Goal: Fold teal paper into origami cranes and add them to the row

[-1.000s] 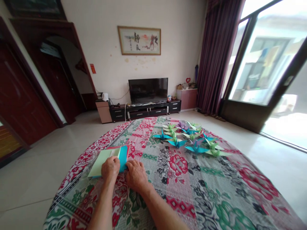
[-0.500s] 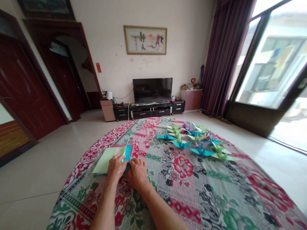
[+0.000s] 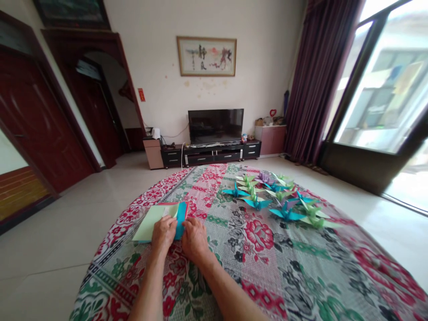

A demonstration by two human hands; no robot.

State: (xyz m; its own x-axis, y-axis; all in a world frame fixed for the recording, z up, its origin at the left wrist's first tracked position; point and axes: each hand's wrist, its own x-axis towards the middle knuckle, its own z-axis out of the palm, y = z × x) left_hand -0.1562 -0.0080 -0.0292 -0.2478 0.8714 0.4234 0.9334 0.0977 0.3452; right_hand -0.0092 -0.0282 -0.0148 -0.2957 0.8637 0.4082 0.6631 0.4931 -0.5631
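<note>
I see the green sheet (image 3: 146,222) atop the blue sheet (image 3: 181,219), L part of the worktop (image 3: 230,263). L hand (image 3: 164,229) pinches the green sheet's R edge, prob. for control; R hand (image 3: 195,236) curls at blue's edge, prob. steadying, grip unclear. Paper cranes (image 3: 280,195) sit apart, far R, prob. for elbow room.

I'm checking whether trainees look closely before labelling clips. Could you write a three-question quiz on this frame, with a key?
1. True or false: the left hand touches the light green sheet.
2. Which colour of paper shows between the left and right hand? a) purple b) blue c) black
3. Fill in: in the picture, the folded cranes lie to the ____ of both hands.

Key: 1 true; 2 b, the blue sheet; 3 right.
</note>
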